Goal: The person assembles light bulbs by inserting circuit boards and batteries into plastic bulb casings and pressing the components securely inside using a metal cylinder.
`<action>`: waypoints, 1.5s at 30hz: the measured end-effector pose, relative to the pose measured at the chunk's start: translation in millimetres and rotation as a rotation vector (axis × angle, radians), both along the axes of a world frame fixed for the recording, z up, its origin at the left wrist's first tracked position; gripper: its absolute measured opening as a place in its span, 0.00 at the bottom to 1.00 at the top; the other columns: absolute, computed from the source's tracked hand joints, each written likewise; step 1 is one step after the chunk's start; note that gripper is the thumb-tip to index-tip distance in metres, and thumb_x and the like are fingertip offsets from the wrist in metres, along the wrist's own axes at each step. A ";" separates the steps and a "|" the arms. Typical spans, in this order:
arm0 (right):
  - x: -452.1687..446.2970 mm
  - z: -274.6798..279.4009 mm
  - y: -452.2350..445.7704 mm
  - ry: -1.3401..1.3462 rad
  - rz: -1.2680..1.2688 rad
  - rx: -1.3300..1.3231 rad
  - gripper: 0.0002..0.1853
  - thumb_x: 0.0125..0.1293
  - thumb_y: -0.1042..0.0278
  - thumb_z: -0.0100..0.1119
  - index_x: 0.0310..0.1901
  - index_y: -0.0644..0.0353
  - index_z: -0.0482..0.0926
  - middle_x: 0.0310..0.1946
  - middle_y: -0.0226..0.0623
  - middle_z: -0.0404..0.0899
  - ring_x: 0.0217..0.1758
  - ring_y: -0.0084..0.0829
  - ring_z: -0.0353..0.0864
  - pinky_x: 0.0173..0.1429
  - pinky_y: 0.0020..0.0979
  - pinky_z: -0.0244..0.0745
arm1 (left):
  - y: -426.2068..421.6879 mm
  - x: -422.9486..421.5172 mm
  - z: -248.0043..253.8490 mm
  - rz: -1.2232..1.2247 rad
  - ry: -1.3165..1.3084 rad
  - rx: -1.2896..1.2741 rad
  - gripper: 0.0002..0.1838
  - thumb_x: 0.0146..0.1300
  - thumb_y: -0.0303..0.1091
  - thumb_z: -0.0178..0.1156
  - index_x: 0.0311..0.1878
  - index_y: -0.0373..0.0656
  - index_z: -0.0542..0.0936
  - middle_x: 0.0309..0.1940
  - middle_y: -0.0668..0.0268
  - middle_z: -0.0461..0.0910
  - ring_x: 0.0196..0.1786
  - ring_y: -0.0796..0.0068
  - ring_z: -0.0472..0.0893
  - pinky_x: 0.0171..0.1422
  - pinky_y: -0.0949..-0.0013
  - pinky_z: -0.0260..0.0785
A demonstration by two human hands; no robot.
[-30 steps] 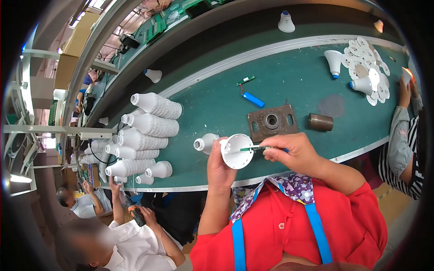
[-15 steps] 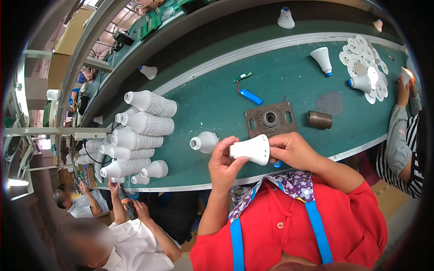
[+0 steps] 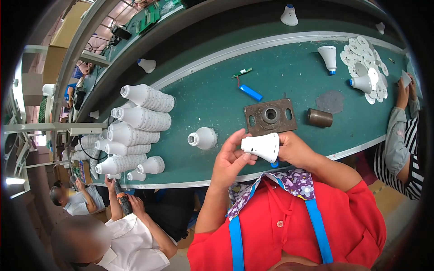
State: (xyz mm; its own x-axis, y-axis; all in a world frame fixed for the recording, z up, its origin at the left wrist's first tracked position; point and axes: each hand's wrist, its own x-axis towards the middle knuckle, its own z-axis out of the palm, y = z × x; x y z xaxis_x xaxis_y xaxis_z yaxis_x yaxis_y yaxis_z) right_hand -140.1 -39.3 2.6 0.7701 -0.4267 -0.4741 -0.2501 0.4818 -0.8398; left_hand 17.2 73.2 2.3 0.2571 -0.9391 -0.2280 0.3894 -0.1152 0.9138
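A white bulb housing (image 3: 262, 147) lies sideways between my two hands, just above the table's near edge. My left hand (image 3: 231, 158) has its fingers and thumb around the narrow neck. At the wide end, my right hand (image 3: 296, 151) is closed against the rim, its fingertips partly hidden behind the housing. A small blue piece (image 3: 274, 164) shows below my right hand; what it belongs to is hidden. Just beyond my hands lies a brown metal plate (image 3: 285, 122) with a raised ring. Another white housing (image 3: 203, 138) lies to the left, its neck opening toward the left.
Stacked white housings (image 3: 142, 119) fill the table's left side. A blue battery (image 3: 250, 92) wired to a circuit board (image 3: 242, 72), a metal cylinder (image 3: 319, 118) and white discs (image 3: 361, 54) lie farther off. One co-worker (image 3: 131, 239) holds a power drill (image 3: 123, 198); another's hands (image 3: 403, 92) are at right.
The housing has turned in my hands, with its wide end now tipped slightly downward, and shifted a little right. The right co-worker's piece no longer glows.
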 end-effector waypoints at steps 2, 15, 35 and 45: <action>-2.4 4.3 -2.8 0.011 0.050 0.030 0.11 0.62 0.71 0.52 0.45 0.60 0.79 0.28 0.27 0.77 0.26 0.16 0.70 0.28 0.20 0.66 | 2.6 2.6 -5.1 -0.034 -0.035 0.015 0.23 0.63 0.24 0.54 0.62 0.38 0.65 0.47 0.61 0.74 0.40 0.76 0.78 0.41 0.75 0.73; -11.8 1.0 -0.7 -0.049 0.065 0.126 0.13 0.65 0.61 0.49 0.43 0.59 0.78 0.25 0.25 0.74 0.22 0.14 0.64 0.24 0.18 0.58 | 6.8 5.2 -12.6 -0.056 -0.173 -0.034 0.22 0.62 0.26 0.55 0.60 0.37 0.67 0.46 0.62 0.74 0.44 0.75 0.77 0.46 0.72 0.73; -14.7 -2.7 4.5 -0.110 -0.017 0.291 0.15 0.64 0.57 0.53 0.42 0.62 0.78 0.27 0.25 0.73 0.25 0.14 0.62 0.28 0.17 0.56 | 10.3 5.2 -14.3 -0.035 -0.293 -0.078 0.20 0.60 0.20 0.55 0.57 0.35 0.68 0.46 0.63 0.73 0.48 0.74 0.76 0.49 0.71 0.72; -12.1 -0.4 10.0 -0.230 0.026 -0.255 0.15 0.64 0.68 0.52 0.51 0.64 0.75 0.44 0.35 0.75 0.47 0.26 0.73 0.50 0.27 0.68 | 6.6 9.0 -6.8 -0.072 -0.279 -0.027 0.20 0.60 0.18 0.54 0.57 0.34 0.69 0.47 0.63 0.73 0.48 0.74 0.76 0.49 0.72 0.72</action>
State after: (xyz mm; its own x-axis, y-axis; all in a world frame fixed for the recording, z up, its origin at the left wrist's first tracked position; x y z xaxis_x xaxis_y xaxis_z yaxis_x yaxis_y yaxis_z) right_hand -152.2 -29.3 2.2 0.8565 -0.4884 -0.1670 -0.0492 0.2448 -0.9683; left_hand 26.2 79.8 -4.5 0.2386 -0.9621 -0.1321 0.1143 -0.1073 0.9876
